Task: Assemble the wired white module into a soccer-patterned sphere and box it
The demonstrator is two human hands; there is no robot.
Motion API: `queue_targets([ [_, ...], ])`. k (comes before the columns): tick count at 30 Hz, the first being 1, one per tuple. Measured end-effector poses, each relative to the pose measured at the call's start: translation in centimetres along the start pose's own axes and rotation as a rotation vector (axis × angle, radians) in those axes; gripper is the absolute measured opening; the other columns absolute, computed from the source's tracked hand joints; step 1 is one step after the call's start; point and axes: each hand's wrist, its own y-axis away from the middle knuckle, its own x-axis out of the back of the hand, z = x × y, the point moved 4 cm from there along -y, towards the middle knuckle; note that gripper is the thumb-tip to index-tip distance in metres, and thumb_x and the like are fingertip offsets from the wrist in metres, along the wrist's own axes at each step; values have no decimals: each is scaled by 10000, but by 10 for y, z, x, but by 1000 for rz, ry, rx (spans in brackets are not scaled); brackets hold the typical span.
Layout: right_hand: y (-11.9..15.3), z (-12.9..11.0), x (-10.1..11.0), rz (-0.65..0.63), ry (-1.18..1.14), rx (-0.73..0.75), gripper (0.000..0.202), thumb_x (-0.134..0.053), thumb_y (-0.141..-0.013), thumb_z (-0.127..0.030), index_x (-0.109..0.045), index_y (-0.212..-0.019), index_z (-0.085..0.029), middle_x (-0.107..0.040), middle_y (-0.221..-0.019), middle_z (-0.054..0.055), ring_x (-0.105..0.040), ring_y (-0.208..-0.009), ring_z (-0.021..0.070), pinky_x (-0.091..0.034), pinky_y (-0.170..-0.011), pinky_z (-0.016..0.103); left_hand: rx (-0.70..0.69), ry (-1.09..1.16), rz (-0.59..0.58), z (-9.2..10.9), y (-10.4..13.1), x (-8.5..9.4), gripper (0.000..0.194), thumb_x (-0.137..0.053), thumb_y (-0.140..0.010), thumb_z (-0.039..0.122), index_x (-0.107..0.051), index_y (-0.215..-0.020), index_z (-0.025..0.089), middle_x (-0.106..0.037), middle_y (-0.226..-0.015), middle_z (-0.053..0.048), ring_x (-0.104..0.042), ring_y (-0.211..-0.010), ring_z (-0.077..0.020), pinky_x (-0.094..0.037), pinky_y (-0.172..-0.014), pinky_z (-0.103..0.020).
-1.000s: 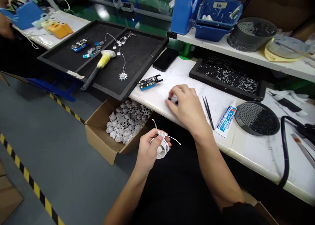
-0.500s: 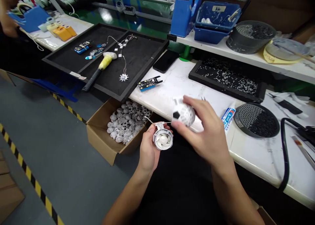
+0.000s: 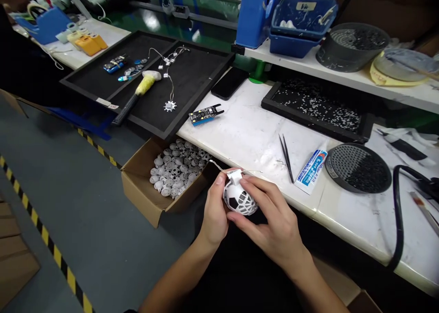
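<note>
Both hands meet around a white fan housing in front of the bench edge. A white lattice cover with black football patches (image 3: 243,202) sits against the housing and hides its fan blades. My left hand (image 3: 215,210) is closed round the housing's left side. On the right, my right hand (image 3: 270,212) grips the football-patterned cover between thumb and fingers. A white block (image 3: 235,176) tops the piece, and thin wires stick out to both sides of it. Black tweezers (image 3: 286,158) and a blue-and-white glue tube (image 3: 312,170) lie on the bench beyond my right hand.
A cardboard box (image 3: 142,189) of football-patterned pieces stands below the bench at left. A black tray (image 3: 202,82) holds a hammer (image 3: 139,96) and wired parts. Further right are a circuit board (image 3: 206,115), a phone (image 3: 229,83), and a round dish (image 3: 358,168) of black bits.
My right hand has brought the football-patterned cover down and left onto the fan housing, covering the blades. The tweezers now show fully.
</note>
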Motion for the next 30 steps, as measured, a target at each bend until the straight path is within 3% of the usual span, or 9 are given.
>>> queue_targets([
  [11, 2, 4, 2, -16, 67, 14, 659, -835, -955, -228, -551, -1538, -112, -614, -1459, 172, -605, -1393, 271, -535, -1224, 418, 65, 164, 19, -6, -2, -10, 612, -517, -1036, 697, -746, -1224, 161, -779, -1138, -101, -712, -1185, -286, -547, -1065, -383],
  [19, 1, 4, 2, 28, 122, 61, 673, -854, -933, -211, -561, -1531, -107, -624, -1443, 180, -621, -1373, 286, -552, -1209, 434, 54, 173, 91, -12, -6, -7, 443, -605, -1039, 511, -773, -1209, 138, -794, -1180, -99, -711, -1220, -276, -528, -1098, -365],
  [24, 0, 7, 1, -34, 99, 57, 698, -838, -947, -206, -527, -1566, -122, -610, -1470, 177, -607, -1394, 285, -547, -1214, 443, 112, 249, 87, -13, -5, -9, 527, -577, -1046, 584, -777, -1230, 132, -801, -1171, -116, -715, -1231, -292, -534, -1106, -383],
  [30, 0, 11, -3, -74, 127, 57, 689, -814, -970, -203, -508, -1585, -142, -612, -1471, 174, -598, -1405, 278, -547, -1213, 454, 75, 205, 56, -15, -6, -6, 562, -531, -1066, 611, -757, -1299, 152, -779, -1272, -112, -671, -1316, -294, -509, -1148, -382],
])
